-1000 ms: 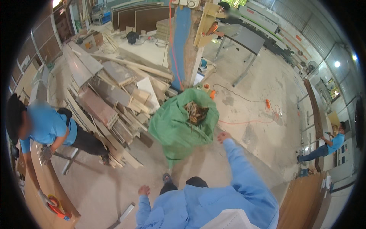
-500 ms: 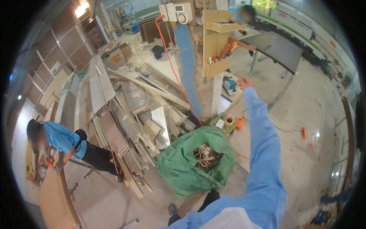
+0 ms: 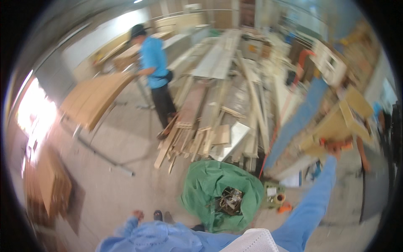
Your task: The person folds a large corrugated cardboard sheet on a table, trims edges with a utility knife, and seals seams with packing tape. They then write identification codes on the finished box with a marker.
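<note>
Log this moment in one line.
right hand: at wall rack, grip unclear | left hand: low, seems empty | sack: open, scraps inside

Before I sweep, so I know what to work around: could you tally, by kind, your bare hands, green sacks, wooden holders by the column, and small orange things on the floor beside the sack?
Bare hands: 2 (left hand, right hand)
Green sack: 1
Wooden holder: 1
Small orange item: 1
Total: 5
</note>
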A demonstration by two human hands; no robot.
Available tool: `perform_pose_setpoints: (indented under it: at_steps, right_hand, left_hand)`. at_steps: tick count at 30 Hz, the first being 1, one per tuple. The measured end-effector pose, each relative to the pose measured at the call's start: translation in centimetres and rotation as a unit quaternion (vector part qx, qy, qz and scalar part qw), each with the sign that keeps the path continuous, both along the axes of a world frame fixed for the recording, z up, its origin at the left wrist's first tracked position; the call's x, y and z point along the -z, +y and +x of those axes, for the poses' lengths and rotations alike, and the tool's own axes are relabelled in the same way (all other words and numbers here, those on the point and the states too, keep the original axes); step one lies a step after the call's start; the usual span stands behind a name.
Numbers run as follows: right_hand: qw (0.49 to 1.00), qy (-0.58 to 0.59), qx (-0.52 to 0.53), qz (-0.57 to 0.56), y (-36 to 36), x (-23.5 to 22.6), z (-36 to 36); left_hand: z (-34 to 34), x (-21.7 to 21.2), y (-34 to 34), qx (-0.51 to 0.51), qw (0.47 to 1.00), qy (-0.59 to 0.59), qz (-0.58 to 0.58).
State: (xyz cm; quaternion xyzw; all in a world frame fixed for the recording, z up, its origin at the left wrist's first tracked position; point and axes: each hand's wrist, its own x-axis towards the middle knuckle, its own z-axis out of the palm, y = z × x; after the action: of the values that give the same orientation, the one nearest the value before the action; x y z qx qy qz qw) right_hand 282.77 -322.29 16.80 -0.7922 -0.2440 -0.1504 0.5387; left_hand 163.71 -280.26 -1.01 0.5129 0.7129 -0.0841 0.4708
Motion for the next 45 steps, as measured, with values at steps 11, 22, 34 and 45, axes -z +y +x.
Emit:
perform_pose_setpoints:
  at_steps: [11,22,34,45]
  right_hand:
    - [0.932,-0.170,0.253,0.194,-6.5,-7.6,-7.6]
    - [0.871,0.447,-0.088,0.187,20.1,6.8,-64.8]
    - [0.715,0.458,-0.528,-0.029,33.6,2.4,-85.4]
    - [0.747,0.398,-0.520,-0.115,52.3,-2.0,-107.0]
  left_hand:
    - [9.7,-0.5,-2.3,0.134,0.986,-0.069,0.078]
    - [27.0,-10.0,-4.3,0.346,0.887,-0.275,0.134]
    - [15.5,-16.5,-1.2,0.267,0.890,-0.338,0.150]
    - [-7.0,-17.0,14.8,0.173,0.829,-0.530,-0.046]
